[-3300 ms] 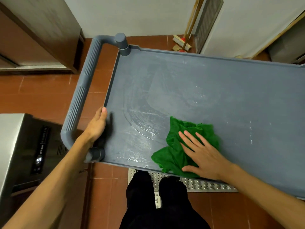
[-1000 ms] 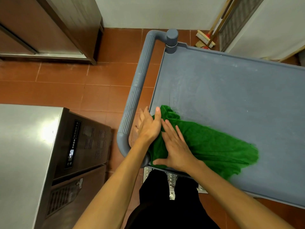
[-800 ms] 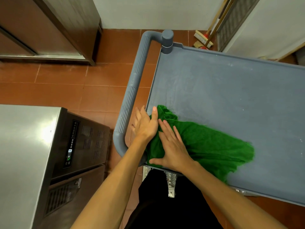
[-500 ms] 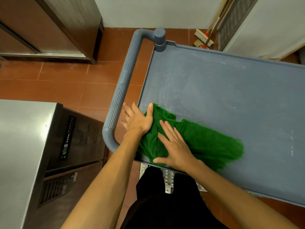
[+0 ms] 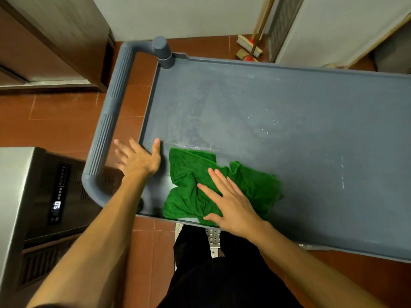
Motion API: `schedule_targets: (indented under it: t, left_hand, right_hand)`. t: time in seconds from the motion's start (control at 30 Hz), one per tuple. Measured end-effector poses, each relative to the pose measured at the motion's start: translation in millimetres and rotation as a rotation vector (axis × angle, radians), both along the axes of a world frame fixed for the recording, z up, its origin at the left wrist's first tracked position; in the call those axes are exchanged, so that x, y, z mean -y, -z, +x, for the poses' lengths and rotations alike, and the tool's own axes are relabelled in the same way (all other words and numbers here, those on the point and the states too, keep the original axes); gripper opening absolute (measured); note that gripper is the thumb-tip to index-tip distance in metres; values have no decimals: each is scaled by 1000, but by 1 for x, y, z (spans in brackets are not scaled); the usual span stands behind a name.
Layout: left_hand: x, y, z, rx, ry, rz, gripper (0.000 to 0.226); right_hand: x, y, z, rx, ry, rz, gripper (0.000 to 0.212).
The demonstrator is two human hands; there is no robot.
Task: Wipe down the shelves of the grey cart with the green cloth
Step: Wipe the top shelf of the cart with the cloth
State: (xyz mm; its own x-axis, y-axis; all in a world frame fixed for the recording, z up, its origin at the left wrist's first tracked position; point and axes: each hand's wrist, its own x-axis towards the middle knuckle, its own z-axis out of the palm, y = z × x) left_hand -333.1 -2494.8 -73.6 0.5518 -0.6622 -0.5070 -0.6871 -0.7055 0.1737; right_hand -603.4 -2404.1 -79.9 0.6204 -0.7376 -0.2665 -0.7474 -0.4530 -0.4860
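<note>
Red-brown floor tiles (image 5: 66,121) fill the 9 o'clock side. At 8 o'clock stands a stainless steel appliance (image 5: 13,196) with a dark control panel (image 5: 59,194), its display lit. A steel cabinet (image 5: 55,41) sits at 10 o'clock. At 1 o'clock a wooden-handled brush (image 5: 248,48) leans against the white wall (image 5: 178,14), beside a louvred grille (image 5: 282,23).

A commercial kitchen's back room — steel appliance (image 5: 33,196), terracotta floor tiles (image 5: 55,121), grey cart (image 5: 289,103), broom (image 5: 249,48)
</note>
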Motion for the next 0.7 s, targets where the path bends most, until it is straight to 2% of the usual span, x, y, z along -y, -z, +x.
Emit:
schedule_targets:
  t: [0.1, 0.17, 0.2, 0.27, 0.33, 0.47, 0.6, 0.7]
  left_hand:
    - [-14, 2, -22, 134, 61, -226, 85]
    - [-32, 5, -37, 186, 256, -418, 67]
    - [-41, 7, -41, 144, 357, -466, 61]
    - [-54, 13, -44, 27, 508, -441, 62]
    - [-61, 19, -40, 39, 620, -377, 67]
    - [-60, 16, -41, 75, 634, -325, 72]
    - [-47, -4, -84, -89, 662, -420, 63]
    - [-21, -21, -130, -143, 816, -502, 51]
  right_hand:
    - [-1, -1, -7, -5, -24, -38, 84]
    - [-1, -1, -9, -1, -27, -54, 80]
    - [-1, -1, -12, 5, -21, -61, 78]
    - [0, 0, -18, 29, -1, -72, 76]
    - [1, 0, -23, 50, 9, -84, 74]
    - [4, 0, -31, 52, 54, -121, 76]
    - [4, 3, -34, 58, 96, -145, 76]
    - [5, 4, -32, 47, 118, -177, 74]
